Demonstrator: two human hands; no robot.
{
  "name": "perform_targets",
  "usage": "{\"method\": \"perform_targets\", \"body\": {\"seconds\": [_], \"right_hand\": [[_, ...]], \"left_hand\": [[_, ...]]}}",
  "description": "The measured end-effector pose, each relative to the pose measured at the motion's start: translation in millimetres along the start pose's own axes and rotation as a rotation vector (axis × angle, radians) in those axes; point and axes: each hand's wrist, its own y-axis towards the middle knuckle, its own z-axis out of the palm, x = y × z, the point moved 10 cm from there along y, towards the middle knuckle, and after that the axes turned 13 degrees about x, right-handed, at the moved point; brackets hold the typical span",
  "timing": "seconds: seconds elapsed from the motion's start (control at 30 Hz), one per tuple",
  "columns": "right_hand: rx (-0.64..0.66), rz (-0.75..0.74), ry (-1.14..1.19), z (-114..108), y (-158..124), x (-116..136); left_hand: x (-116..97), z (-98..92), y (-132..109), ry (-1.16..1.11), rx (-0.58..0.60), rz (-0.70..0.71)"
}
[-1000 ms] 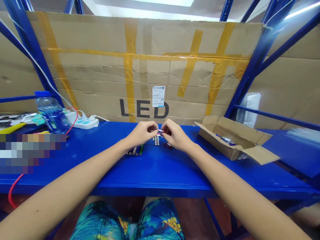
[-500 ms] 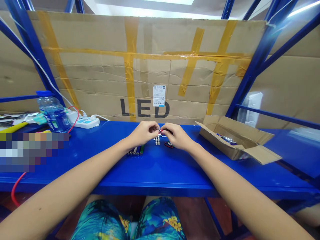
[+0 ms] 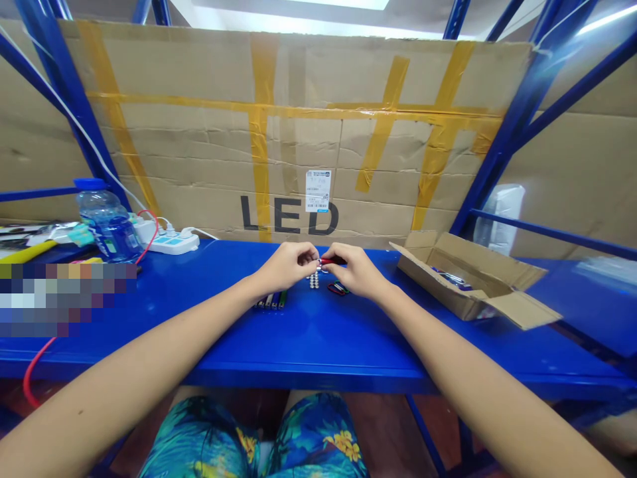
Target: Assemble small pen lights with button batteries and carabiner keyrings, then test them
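Note:
Above the blue table, my left hand [image 3: 288, 264] and my right hand [image 3: 352, 267] meet with fingertips pinched close together. A small red piece [image 3: 332, 261] with a silvery end shows in my right fingers; its kind is unclear. My left fingertips close at that silvery end, and what they grip is mostly hidden. Just below them, several small silver round pieces [image 3: 314, 281], like button cells, lie in rows. Several slim coloured sticks with metal ends [image 3: 271, 301] lie side by side under my left wrist. Near my right hand are carabiner-like clips [image 3: 338, 287].
An open cardboard box [image 3: 448, 285] with metal and blue items inside stands at the right. To the left are a blue-capped bottle [image 3: 107, 222], a white power strip [image 3: 174, 243] and a red cable [image 3: 34, 372]. A large cardboard panel [image 3: 199, 153] rises behind the table [image 3: 318, 338].
The red piece shows more plainly between my right fingers, which have shifted slightly. Both hands stay together in the same place; the view has moved very slightly.

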Motion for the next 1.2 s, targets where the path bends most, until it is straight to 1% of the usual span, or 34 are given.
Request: {"method": "perform_targets", "body": {"seconds": [0.13, 0.43, 0.6, 0.7, 0.8, 0.9, 1.0, 1.1, 1.2], "right_hand": [[0.012, 0.003, -0.025, 0.2, 0.2, 2.5], [0.105, 0.026, -0.078, 7.8, 1.9, 4.2], [0.153, 0.087, -0.062, 12.4, 3.5, -2.1], [0.168, 0.135, -0.038, 9.9, 5.0, -8.3], [0.134, 0.179, -0.007, -0.1, 5.4, -15.7], [0.096, 0.179, 0.106, -7.4, 5.3, -19.8], [0.067, 0.18, 0.269, -6.5, 5.7, -22.4], [0.103, 0.237, 0.425, 5.9, 6.4, -27.5], [0.158, 0.307, 0.54, 18.6, 5.0, -33.2]], "left_hand": [[0.3, 0.7, -0.5, 0.015, -0.014, 0.008], [-3.3, 4.6, -0.2, 0.062, 0.001, 0.023], [-2.8, 6.0, 0.2, 0.078, 0.029, 0.0], [-1.3, 4.5, 0.4, 0.081, 0.014, -0.011], [-3.0, 3.1, 0.6, 0.09, -0.021, -0.012], [-3.9, 1.7, 0.9, 0.036, -0.067, -0.021], [-0.3, -1.4, 0.9, -0.058, -0.118, -0.04], [2.6, -4.3, 1.1, -0.058, -0.134, -0.048], [4.0, -4.1, 1.1, 0.038, -0.113, -0.062]]}}
